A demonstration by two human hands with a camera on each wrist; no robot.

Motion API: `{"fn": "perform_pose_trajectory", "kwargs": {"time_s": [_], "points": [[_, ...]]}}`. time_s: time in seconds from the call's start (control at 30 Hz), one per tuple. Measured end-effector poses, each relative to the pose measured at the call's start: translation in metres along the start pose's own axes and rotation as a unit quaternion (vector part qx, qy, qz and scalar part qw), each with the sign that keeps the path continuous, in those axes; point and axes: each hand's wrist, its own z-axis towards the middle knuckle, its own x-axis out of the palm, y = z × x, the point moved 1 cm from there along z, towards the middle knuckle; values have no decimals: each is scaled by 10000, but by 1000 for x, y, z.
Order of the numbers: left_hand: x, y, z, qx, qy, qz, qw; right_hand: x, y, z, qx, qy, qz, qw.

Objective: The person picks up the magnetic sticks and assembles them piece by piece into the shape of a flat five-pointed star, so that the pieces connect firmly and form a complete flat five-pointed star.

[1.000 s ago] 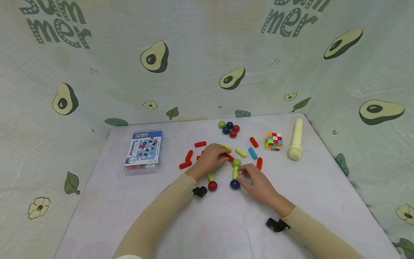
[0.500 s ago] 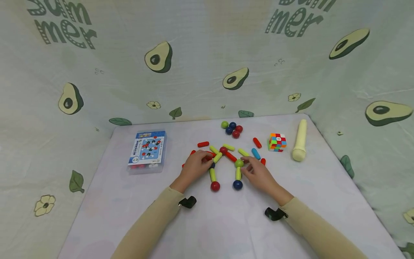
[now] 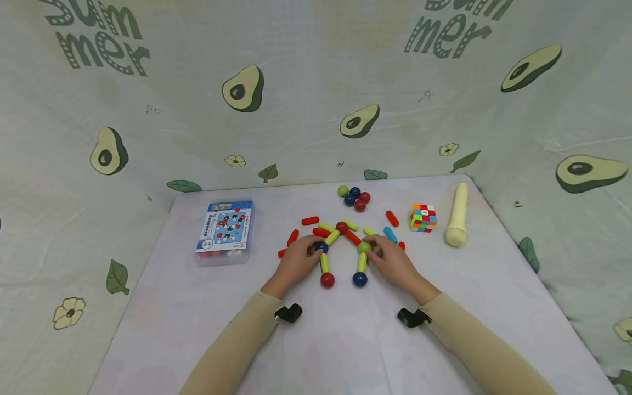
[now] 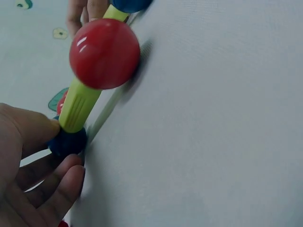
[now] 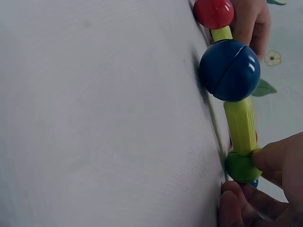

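Observation:
A chain of balls and rods lies on the table. Its top is a red ball [image 3: 342,227]; a yellow-green rod [image 3: 332,237] and a red rod [image 3: 352,237] slope down from it. At the left bend, my left hand [image 3: 298,259] pinches a dark blue ball [image 4: 68,142] between thumb and fingers. My right hand [image 3: 393,262] holds the green ball [image 5: 243,166] at the right bend likewise. From these bends yellow-green rods lead toward me, ending in a red ball [image 3: 327,280] on the left and a blue ball [image 3: 360,279] on the right.
Loose red rods [image 3: 310,220], yellow-green rods and a blue rod [image 3: 390,235] lie around the chain. Several spare balls [image 3: 349,199] cluster behind it. A boxed kit [image 3: 224,233] stands left; a puzzle cube [image 3: 423,218] and a cream stick [image 3: 458,214] are right.
My left hand has come back from the chain's top to the blue ball at the left bend. My right hand stays by the green ball, and the right leg has shifted slightly left.

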Motion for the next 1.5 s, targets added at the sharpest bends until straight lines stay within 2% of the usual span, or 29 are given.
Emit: {"fn": "perform_pose_trajectory", "kwargs": {"time_s": [0.23, 0.6, 0.83, 0.97, 1.13, 1.3, 1.5], "points": [[3, 2, 4, -257, -184, -170, 9994, 3, 1, 10, 43, -69, -70, 9999], [6, 2, 1, -39, -376, -244, 9990, 3, 3, 8, 125, -148, -121, 9997], [5, 2, 1, -36, -373, -397, 9985, 3, 3, 7, 135, -152, -117, 9997], [2, 2, 4, 32, -491, -303, 9983, 2, 2, 6, 118, -165, -114, 9997], [-6, -5, 17, 153, -827, 75, 9964, 1, 1, 6, 65, -182, -112, 9998], [-13, -14, 36, 181, -830, 863, 9926, 2, 0, 7, 48, -156, -86, 9998], [-10, -17, 58, 492, -599, 2130, 9740, 4, 0, 8, 13, -119, -29, 9999]]}}
